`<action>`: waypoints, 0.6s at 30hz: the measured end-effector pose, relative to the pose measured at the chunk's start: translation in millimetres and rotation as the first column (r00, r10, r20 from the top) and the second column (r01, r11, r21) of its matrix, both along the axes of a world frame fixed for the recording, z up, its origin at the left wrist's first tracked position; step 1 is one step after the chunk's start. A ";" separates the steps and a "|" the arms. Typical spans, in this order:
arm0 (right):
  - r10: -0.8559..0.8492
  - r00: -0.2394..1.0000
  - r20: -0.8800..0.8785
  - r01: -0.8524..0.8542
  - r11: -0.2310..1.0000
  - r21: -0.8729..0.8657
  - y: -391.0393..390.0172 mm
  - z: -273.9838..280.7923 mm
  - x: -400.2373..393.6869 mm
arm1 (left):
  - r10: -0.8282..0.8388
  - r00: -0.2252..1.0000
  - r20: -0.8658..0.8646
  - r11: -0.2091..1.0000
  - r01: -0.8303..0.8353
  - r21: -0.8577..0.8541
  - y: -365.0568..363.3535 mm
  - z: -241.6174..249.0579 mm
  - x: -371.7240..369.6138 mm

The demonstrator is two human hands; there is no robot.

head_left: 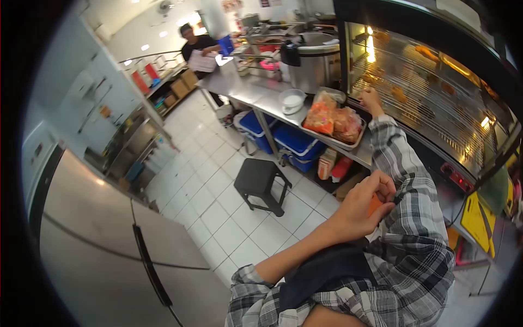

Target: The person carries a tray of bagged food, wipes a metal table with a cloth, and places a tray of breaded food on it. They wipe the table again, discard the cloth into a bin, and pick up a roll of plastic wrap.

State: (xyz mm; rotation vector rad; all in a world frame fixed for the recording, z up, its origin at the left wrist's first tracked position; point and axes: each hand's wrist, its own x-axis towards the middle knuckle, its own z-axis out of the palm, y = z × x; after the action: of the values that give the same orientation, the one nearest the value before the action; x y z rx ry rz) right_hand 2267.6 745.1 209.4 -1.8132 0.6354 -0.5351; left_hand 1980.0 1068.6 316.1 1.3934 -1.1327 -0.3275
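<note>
My left hand (364, 199) is in front of my body with its fingers curled. Between thumb and fingers shows an orange thing (375, 206), mostly hidden, whose kind I cannot make out. My right arm, in a plaid sleeve, reaches out to the lit food warmer (406, 131). At the warmer's near lower left corner, my right hand (371, 101) has its fingers closed; what they grip is hidden. Browned food pieces (399, 94) lie on the wire racks inside. Just left of that hand, a metal tray (348, 146) holds plastic bags of orange-red food (322, 115).
A steel counter (256, 92) carries a white tub (292, 101) and a large steel pot (321, 62). Blue-lidded bins (297, 143) stand beneath. A black stool (261, 180) is on the tiled floor. Another person (199, 46) stands at the back. A steel fridge (109, 234) is left.
</note>
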 end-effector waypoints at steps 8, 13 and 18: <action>-0.045 0.689 -0.724 0.325 0.911 0.252 -100.2 -25.1 -86.2 | -0.786 0.588 -0.191 0.579 0.808 0.106 60.4 41.0 62.0; -0.704 0.709 0.031 0.676 0.692 0.254 -75.7 32.8 -201.5 | -0.786 0.575 -0.227 0.586 0.810 0.022 52.2 37.8 137.6; -0.834 0.399 0.382 0.831 0.505 0.234 -98.3 82.9 -234.0 | -0.763 0.644 0.046 0.631 0.759 -0.159 7.7 8.1 153.2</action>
State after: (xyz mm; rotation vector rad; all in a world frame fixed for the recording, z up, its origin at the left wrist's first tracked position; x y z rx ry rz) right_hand 2033.6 646.8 292.3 -1.1407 1.2104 -1.5982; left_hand 2133.3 1076.3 324.2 0.6779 -1.6623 -0.8369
